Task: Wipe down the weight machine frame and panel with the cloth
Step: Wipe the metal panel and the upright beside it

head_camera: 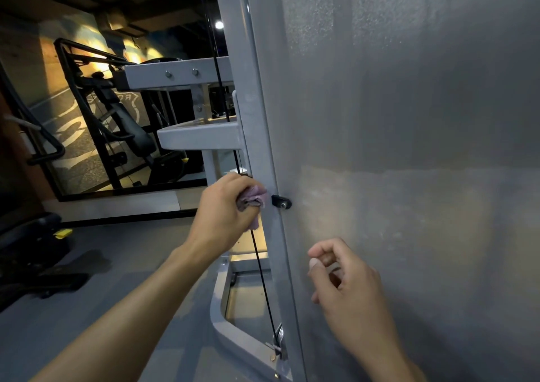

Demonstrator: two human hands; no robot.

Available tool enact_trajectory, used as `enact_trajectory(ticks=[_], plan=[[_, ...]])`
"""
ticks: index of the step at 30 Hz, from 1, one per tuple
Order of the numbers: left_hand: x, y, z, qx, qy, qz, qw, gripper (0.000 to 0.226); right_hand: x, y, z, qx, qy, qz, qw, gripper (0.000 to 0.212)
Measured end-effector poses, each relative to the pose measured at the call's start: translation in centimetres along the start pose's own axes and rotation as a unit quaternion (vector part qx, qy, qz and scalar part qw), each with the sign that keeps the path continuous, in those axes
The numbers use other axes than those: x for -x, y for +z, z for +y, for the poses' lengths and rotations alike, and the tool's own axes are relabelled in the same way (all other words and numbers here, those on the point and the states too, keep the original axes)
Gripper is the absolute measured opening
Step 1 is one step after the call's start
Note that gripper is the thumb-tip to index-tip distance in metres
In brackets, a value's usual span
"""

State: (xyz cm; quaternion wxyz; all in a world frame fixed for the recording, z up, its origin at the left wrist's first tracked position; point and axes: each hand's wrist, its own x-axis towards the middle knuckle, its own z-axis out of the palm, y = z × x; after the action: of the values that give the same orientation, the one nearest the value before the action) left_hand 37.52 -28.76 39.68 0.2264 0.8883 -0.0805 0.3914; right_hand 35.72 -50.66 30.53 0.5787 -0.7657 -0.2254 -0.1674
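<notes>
The left hand (225,206) gripped a bunched cloth (253,200) against the frame (257,136), at nine o'clock of the panel (409,118); the right hand (347,291) hung loosely curled, empty.

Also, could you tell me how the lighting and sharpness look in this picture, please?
Head view: dim overall, with warm light on the far wall and a warm patch low on the panel; the wide lens bends the frame post; the cloth in the left hand and the empty right hand look soft, slightly blurred; the panel's upper part looks grainy.
</notes>
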Motion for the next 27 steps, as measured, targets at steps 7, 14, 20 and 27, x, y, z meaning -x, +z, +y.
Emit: enact_trajectory(ticks=[7,14,20,27], plan=[[1.0,2.6,1.0,0.024,0.022,0.025,0.999,0.024,0.0,-0.1,0.3,0.006,-0.003,0.004,1.0,0.022],[2.5,4.3,0.7,0.088,-0.123,0.115,0.982,0.009,0.0,-0.5,0.6,0.012,-0.004,0.004,1.0,0.018],[4.6,8.1,2.9,0.119,-0.124,0.095,0.98,0.014,0.1,-0.8,0.7,0.012,-0.003,0.004,1.0,0.018],[2.8,5.9,1.1,0.145,-0.147,0.153,0.966,0.012,0.2,-1.3,0.7,0.012,-0.001,0.005,1.0,0.019]])
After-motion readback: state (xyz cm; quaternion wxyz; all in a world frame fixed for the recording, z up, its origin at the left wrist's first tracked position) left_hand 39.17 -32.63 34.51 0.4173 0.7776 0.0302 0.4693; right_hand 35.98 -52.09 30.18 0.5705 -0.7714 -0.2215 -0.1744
